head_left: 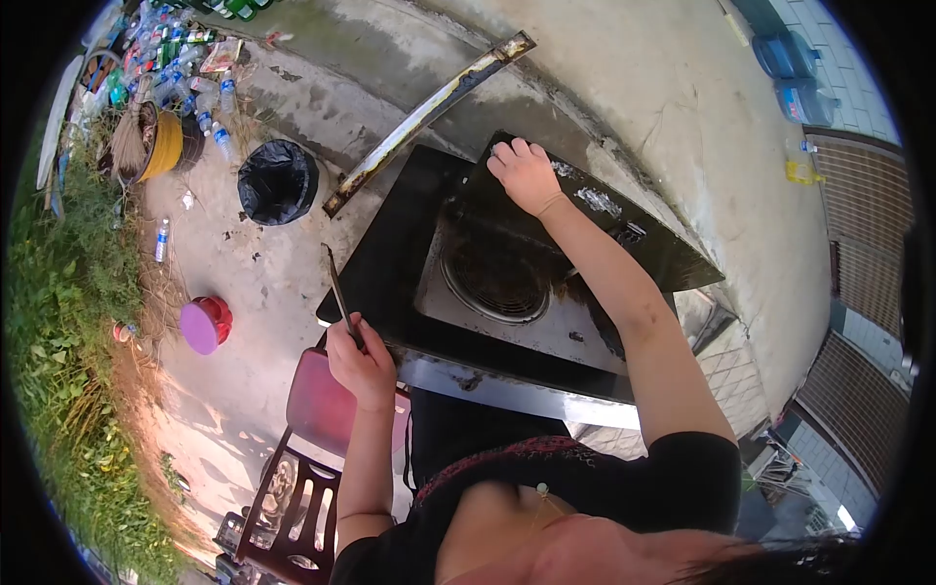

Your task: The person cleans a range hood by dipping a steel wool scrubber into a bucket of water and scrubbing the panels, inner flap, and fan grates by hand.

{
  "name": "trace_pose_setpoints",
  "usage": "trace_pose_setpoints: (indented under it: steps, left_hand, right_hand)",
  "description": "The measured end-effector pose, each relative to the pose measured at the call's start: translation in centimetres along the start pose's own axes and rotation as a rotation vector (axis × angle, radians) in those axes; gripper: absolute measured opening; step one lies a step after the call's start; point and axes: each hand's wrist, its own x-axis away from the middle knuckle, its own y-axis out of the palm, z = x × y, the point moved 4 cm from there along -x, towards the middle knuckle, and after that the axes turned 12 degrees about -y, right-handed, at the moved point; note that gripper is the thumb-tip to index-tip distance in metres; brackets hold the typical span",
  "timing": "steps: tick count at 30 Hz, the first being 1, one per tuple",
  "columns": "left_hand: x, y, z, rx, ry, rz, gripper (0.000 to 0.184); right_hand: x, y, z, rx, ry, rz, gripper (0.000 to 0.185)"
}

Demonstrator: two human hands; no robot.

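Observation:
My left hand [361, 363] is closed around a thin dark tool [338, 285], its long narrow end pointing away from me; I cannot make out its exact kind. In front of me lies a black range hood [388, 234] with a grimy metal recess and a round fan opening [512, 310]. Over its far right part a dark panel [648, 229] stands tilted up, with silvery patches on its face. My right hand [526, 177] grips the panel's upper edge, fingers bent over it.
Beyond the hood lies a long rusty metal strip [429, 117]. A black-lined bin [278, 182] and a purple-topped stool [205, 325] stand at left. Plastic bottles [180, 73] pile up far left. A dark red chair [327, 400] is close by my left arm. Water jugs [785, 57] stand far right.

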Motion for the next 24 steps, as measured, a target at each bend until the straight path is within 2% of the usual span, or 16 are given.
trace_pose_setpoints:
  steps: [1,4,6,7,10,12,14,16,19,20,22,24]
  left_hand:
    - [0.0,0.1,-0.1,0.0,0.007,0.005,0.007]
    - [-0.1,0.1,0.0,0.02,0.013,0.008,0.007]
    - [0.1,0.0,0.1,0.038,-0.003,-0.001,0.007]
    - [0.0,-0.1,0.1,0.041,-0.012,-0.021,0.007]
    - [-0.3,-0.1,-0.1,0.06,0.007,-0.027,0.007]
    - [-0.1,-0.2,-0.2,0.077,0.015,-0.021,0.007]
    - [-0.3,0.0,-0.4,0.099,0.012,-0.021,0.007]
    - [-0.4,0.2,-0.5,0.109,0.019,-0.014,0.007]
    - [-0.3,0.1,-0.5,0.102,0.006,-0.011,0.007]
    - [-0.2,0.0,-0.4,0.093,0.001,-0.012,0.008]
    - [-0.1,0.2,-0.5,0.101,-0.027,-0.03,0.008]
    - [-0.2,-0.1,-0.7,0.105,-0.029,-0.043,0.008]
  right_hand:
    - [-0.3,0.3,0.1,-0.008,0.018,-0.042,0.017]
    - [4.1,-1.6,0.0,-0.03,0.192,0.113,0.013]
    - [7.3,-0.8,1.1,-0.017,0.231,0.026,0.013]
    - [7.6,-0.7,1.2,0.003,0.182,0.025,0.011]
    - [7.7,-1.9,1.1,-0.037,0.271,0.163,0.01]
    - [11.2,-1.4,1.2,0.023,0.368,0.069,0.008]
    - [14.0,-0.8,1.0,0.041,0.378,0.046,0.007]
    - [12.8,-0.9,0.3,0.043,0.459,0.043,0.007]
    - [6.1,-1.5,-2.5,-0.107,0.303,0.165,0.016]
    - [3.9,-0.7,-2.9,-0.099,0.27,0.124,0.027]
    - [1.2,0.9,-2.1,-0.054,0.297,0.066,0.022]
    - [3.5,1.8,-1.7,-0.041,0.245,0.021,0.015]
